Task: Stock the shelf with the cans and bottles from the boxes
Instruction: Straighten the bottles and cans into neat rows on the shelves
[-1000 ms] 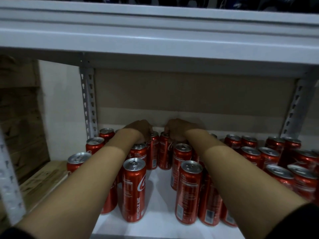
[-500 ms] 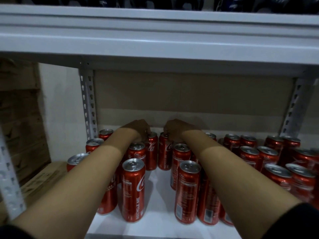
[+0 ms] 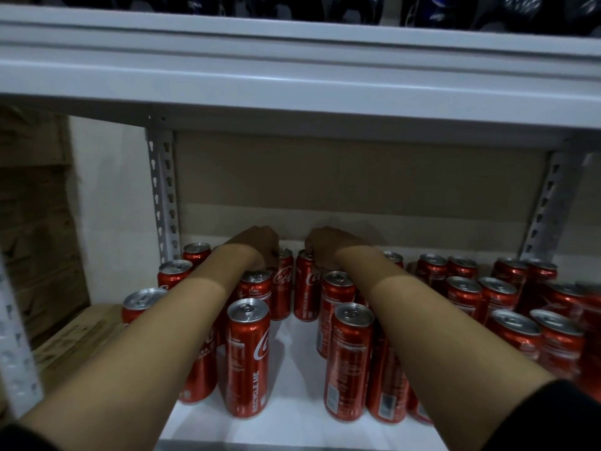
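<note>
Gripping tall, rigid, slick red aluminium cans (image 3: 282, 284) by their rims at twelve o'clock: left hand (image 3: 257, 247), right hand (image 3: 325, 247), likely heavy.

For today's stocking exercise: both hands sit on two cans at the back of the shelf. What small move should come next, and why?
Probably let go and draw back: left hand and right hand each grip an upright red aluminium can already standing on the white shelf board near the back.

Bare forearms; dark sleeves (image 3: 553, 415) pushed up near elbows.
</note>
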